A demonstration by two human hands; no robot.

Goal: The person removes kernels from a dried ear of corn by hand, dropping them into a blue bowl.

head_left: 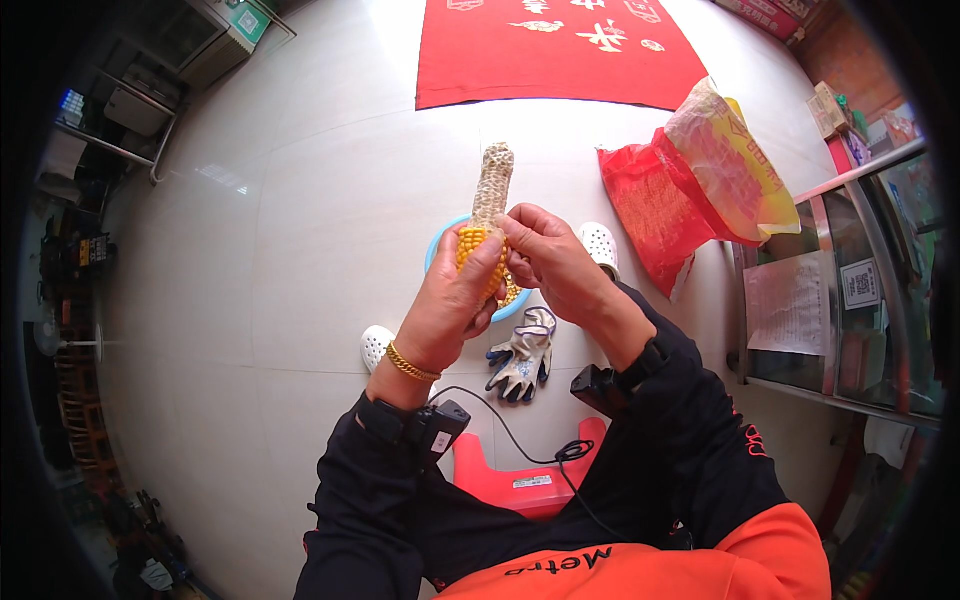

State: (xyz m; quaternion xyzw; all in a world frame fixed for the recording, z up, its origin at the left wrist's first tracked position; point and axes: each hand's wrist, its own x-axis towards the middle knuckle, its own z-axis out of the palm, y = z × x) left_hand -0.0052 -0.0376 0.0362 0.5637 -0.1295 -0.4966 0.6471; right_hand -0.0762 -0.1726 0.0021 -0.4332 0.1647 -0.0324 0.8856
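Note:
An ear of corn [493, 187] is held up in front of me, its far part a bare pale cob and its near part covered with yellow kernels. My left hand [450, 300] is wrapped around the kernelled end, thumb lying along the rows. At the border between kernels and bare cob, my right hand [559, 259] presses with thumb and fingers; what lies under its fingertips is hidden. Below both hands stands a light-blue basin [513, 310] with loose kernels [510, 291] in it, mostly covered by my hands.
White work gloves with dark-blue fingertips [523, 356] lie near the basin. I sit over a red plastic stool [517, 487], a black cable [517, 439] between my wrists. Right, a red and yellow woven sack [660, 202] leans near a glass display case [855, 300]. Ahead lies a red mat [555, 60].

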